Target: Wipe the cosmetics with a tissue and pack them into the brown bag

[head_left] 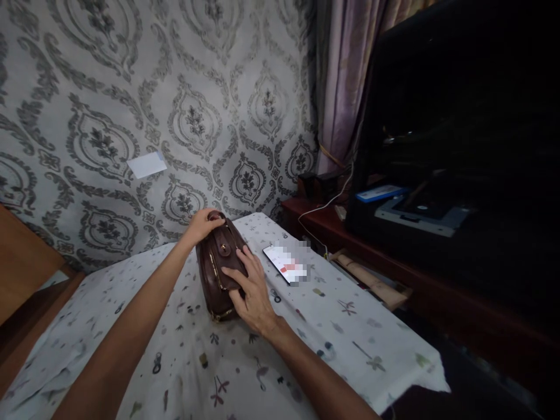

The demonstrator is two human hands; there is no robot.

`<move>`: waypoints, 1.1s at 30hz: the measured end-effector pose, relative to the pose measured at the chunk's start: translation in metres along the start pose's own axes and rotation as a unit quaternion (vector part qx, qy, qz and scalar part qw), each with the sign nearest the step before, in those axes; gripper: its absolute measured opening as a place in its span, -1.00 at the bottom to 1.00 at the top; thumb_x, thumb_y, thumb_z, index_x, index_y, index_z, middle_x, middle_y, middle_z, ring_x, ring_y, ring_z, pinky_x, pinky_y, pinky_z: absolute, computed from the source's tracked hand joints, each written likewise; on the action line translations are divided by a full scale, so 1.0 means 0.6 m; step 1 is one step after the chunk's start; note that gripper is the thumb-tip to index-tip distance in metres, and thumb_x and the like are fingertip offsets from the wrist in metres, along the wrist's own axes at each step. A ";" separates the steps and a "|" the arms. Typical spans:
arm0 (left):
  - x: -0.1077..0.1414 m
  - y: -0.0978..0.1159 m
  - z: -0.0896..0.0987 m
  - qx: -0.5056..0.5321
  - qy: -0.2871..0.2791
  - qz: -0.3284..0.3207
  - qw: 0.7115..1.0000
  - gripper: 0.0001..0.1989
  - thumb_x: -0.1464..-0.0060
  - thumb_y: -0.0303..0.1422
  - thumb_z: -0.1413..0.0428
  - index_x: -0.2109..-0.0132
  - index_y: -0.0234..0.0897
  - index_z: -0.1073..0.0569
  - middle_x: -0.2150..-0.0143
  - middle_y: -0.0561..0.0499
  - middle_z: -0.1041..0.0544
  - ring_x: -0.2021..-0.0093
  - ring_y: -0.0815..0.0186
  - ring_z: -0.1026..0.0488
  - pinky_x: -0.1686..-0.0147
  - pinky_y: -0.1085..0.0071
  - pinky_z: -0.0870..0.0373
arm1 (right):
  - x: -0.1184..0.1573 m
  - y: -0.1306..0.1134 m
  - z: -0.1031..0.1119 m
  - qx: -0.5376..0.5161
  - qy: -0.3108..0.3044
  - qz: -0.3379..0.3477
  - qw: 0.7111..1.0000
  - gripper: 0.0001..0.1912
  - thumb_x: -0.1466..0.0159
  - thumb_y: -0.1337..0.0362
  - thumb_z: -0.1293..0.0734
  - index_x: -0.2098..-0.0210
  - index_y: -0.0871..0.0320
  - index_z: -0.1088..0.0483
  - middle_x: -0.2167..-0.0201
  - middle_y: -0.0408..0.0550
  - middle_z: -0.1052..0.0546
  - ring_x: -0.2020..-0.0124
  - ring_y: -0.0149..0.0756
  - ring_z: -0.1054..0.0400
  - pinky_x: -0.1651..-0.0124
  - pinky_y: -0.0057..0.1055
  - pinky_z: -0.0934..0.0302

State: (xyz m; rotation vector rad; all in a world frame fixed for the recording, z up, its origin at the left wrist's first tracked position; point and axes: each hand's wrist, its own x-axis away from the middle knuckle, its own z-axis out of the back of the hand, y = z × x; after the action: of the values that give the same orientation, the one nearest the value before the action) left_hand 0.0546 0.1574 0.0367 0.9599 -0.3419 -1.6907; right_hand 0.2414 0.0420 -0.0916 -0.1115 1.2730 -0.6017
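A dark brown leather handbag [219, 248] with gold-coloured zips and a small clasp rests on the patterned white cloth. At its far top end, my left hand [205, 226] is closed around the edge near the handle, with the fingertips partly hidden. My right hand [252, 291] lies over the near right part of the bag, its fingers spread apart against the leather beside the front zip. What is inside the bag does not show. Just right of the bag lies a phone [280, 265] with a lit, partly blurred screen.
The patterned cloth [332, 350] covers the surface up to the wallpapered wall [227, 116]. A large dark screen [459, 116] stands on a reddish-brown cabinet [315, 219] at right. A white cable [326, 205] hangs above an open drawer [371, 280]. Brown wooden furniture [30, 268] borders the left.
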 end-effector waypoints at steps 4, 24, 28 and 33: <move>-0.017 0.004 -0.019 -0.019 -0.011 0.011 1.000 -0.77 0.16 -0.23 -0.22 0.55 -0.27 -0.38 0.62 0.18 -0.29 0.52 0.38 -0.20 0.48 0.44 -0.10 | -0.002 0.002 0.002 0.010 -0.008 0.006 1.000 -0.58 -0.23 0.40 -0.22 -0.05 0.11 -0.48 -0.30 0.17 -0.27 -0.40 -0.04 -0.05 -0.36 0.12 0.01; 0.025 0.025 -0.032 -0.022 -0.012 0.002 1.000 -0.75 0.13 -0.18 -0.18 0.53 -0.26 -0.39 0.58 0.14 -0.34 0.49 0.36 -0.22 0.46 0.44 -0.13 | -0.005 -0.005 0.007 0.027 -0.045 0.004 0.999 -0.54 -0.22 0.41 -0.21 -0.08 0.07 -0.43 -0.28 0.11 -0.31 -0.37 -0.08 -0.09 -0.39 0.10 0.16; 0.030 0.026 -0.032 -0.008 -0.018 0.001 1.000 -0.74 0.11 -0.16 -0.17 0.52 -0.26 -0.38 0.59 0.16 -0.30 0.51 0.38 -0.19 0.46 0.44 -0.12 | -0.004 -0.002 0.002 0.036 -0.019 0.004 0.999 -0.48 -0.22 0.35 -0.23 -0.18 0.13 -0.34 -0.33 0.19 -0.21 -0.38 -0.02 -0.04 -0.37 0.09 0.08; 0.029 0.025 -0.025 0.006 -0.024 -0.006 1.000 -0.72 0.06 -0.14 -0.15 0.49 -0.26 -0.38 0.57 0.15 -0.32 0.50 0.36 -0.24 0.45 0.43 -0.17 | -0.002 0.003 -0.001 0.034 -0.011 -0.002 0.999 -0.50 -0.18 0.32 -0.26 -0.14 0.14 -0.35 -0.26 0.17 -0.30 -0.36 0.02 -0.06 -0.35 0.10 0.01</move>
State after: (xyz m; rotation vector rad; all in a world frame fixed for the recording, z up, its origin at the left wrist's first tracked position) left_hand 0.0748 0.1401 0.0301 0.9329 -0.3785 -1.7261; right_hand 0.2415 0.0444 -0.0912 -0.0648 1.2307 -0.6452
